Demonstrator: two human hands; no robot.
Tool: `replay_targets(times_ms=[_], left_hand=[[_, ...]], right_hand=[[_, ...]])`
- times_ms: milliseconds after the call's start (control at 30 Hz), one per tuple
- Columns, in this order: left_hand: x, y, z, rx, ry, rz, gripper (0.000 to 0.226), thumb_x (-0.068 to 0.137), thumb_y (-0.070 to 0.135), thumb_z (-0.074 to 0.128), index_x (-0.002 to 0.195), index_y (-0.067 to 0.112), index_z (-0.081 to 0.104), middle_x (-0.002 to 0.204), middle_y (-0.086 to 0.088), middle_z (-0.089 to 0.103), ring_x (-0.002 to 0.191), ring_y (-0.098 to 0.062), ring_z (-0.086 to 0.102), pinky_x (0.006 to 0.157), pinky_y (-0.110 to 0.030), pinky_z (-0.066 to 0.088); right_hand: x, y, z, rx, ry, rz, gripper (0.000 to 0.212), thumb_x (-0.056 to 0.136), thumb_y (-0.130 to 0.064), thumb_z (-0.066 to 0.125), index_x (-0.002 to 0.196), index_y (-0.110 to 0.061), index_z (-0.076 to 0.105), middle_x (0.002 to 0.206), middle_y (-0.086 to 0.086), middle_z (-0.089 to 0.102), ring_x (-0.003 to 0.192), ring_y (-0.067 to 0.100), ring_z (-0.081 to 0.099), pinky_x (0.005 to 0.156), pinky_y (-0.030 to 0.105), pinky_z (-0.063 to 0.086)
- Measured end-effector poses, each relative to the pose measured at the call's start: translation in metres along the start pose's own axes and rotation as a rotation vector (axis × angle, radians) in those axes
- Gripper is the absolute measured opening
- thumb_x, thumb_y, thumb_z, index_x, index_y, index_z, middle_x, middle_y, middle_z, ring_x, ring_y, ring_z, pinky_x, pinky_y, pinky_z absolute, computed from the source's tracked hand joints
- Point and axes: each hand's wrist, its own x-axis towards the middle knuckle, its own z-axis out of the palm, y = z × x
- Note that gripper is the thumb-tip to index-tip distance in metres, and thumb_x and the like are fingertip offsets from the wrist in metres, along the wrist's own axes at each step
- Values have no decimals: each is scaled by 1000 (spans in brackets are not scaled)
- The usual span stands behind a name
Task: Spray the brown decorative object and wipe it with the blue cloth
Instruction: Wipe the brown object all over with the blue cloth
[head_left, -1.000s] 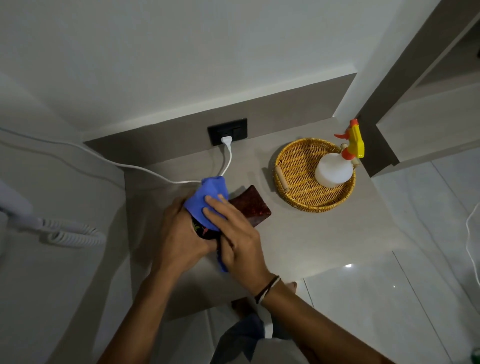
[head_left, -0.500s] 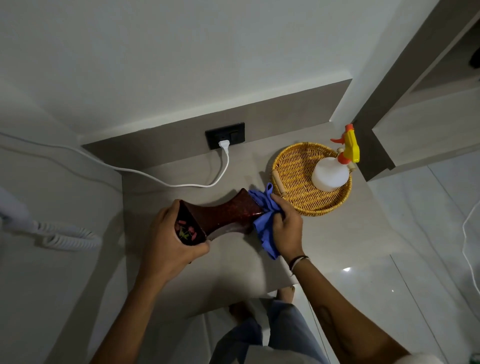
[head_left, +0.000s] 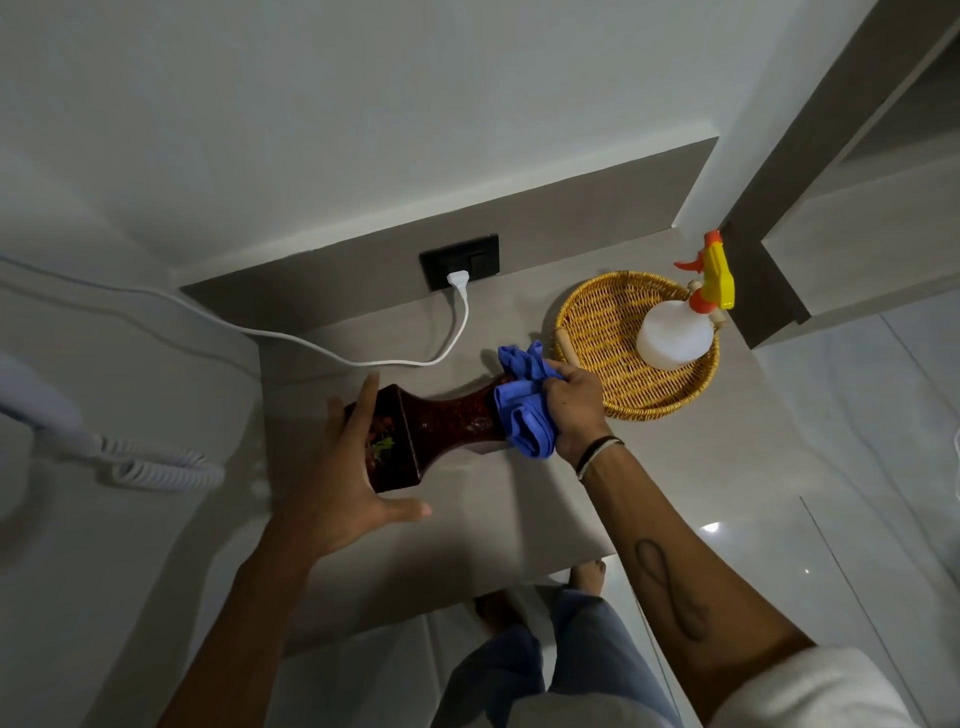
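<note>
The brown decorative object (head_left: 447, 421), dark red-brown with a narrow waist and a square end, lies on its side over the grey shelf (head_left: 519, 519). My right hand (head_left: 576, 410) is shut on the bunched blue cloth (head_left: 524, 410) and presses it around the object's far end. My left hand (head_left: 337, 488) is open at the near square end, fingers spread along its far side, thumb off it below. The white spray bottle (head_left: 672, 332) with a yellow and orange trigger stands in the wicker basket (head_left: 654, 410).
The basket sits at the shelf's right back, just beyond my right hand. A white cable (head_left: 311, 345) runs from a black wall socket (head_left: 460, 260) to the left. A coiled white cord (head_left: 156, 470) hangs at far left. Glossy floor tiles and my feet lie below.
My right hand slid the cloth from the near end along the object to its far end. My left hand has loosened from a grip on the square end to spread fingers.
</note>
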Motion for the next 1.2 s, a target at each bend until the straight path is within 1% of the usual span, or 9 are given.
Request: replay_targets(times_ms=[100, 233, 367, 467, 567, 667, 900, 1067, 1200], left_hand=[[0, 4, 4, 58, 190, 60, 117, 57, 34, 105, 156, 25, 43, 152, -7, 53, 135, -31, 60, 106, -58, 56], [1, 5, 7, 11, 253, 61, 81, 50, 29, 95, 125, 25, 62, 114, 4, 70, 102, -20, 70, 82, -47, 61], [2, 10, 14, -29, 222, 114, 66, 56, 32, 91, 118, 26, 70, 112, -3, 77, 105, -27, 75, 87, -46, 60], [0, 4, 14, -19, 249, 84, 69, 51, 26, 94, 113, 30, 64, 109, 0, 72, 101, -29, 73, 82, -41, 56], [0, 2, 13, 9, 249, 35, 85, 46, 21, 99, 125, 22, 65, 115, 1, 68, 102, -24, 69, 78, -39, 55], [1, 21, 15, 28, 271, 60, 81, 44, 31, 92, 120, 22, 65, 111, 2, 66, 99, -22, 66, 76, -38, 55], [5, 34, 14, 68, 230, 84, 81, 47, 39, 85, 124, 22, 65, 115, 3, 69, 106, -24, 67, 87, -48, 58], [5, 36, 7, 115, 269, 50, 93, 45, 38, 91, 131, 19, 62, 120, -2, 64, 110, -29, 62, 87, -48, 58], [11, 39, 3, 177, 247, 55, 105, 50, 33, 100, 145, 22, 57, 136, -2, 61, 126, -28, 55, 95, -41, 52]], right_hand=[[-2, -1, 4, -198, 30, -134, 44, 102, 15, 41, 133, 3, 69, 125, 22, 74, 100, 28, 72, 98, 40, 63], [-48, 12, 14, -416, 89, -617, 52, 99, 15, 46, 146, -3, 59, 148, 4, 60, 135, -2, 55, 115, 6, 37], [-96, 51, 46, -525, -303, -938, 50, 102, 0, 54, 151, -9, 56, 158, 12, 56, 152, 19, 47, 128, 25, 35], [-86, 74, 39, -728, -348, -1160, 64, 92, 10, 64, 153, -7, 53, 162, 15, 50, 153, 32, 46, 130, 39, 36], [-48, 67, 7, -914, -210, -996, 63, 88, 16, 68, 148, -2, 59, 158, 20, 54, 149, 40, 50, 122, 55, 44], [-36, 51, -4, -918, -124, -805, 58, 92, 11, 68, 148, -2, 59, 158, 19, 53, 148, 38, 52, 122, 54, 45], [-94, 61, 41, -575, -212, -1092, 63, 92, 11, 46, 152, -6, 55, 163, 10, 51, 156, 24, 44, 130, 39, 36], [-39, 58, -11, -1020, -243, -883, 62, 96, 9, 64, 155, -6, 51, 167, 13, 43, 157, 34, 39, 126, 52, 39], [-22, 44, -45, -1089, -136, -879, 62, 89, 16, 70, 147, -1, 60, 158, 18, 54, 147, 44, 51, 117, 58, 49]])
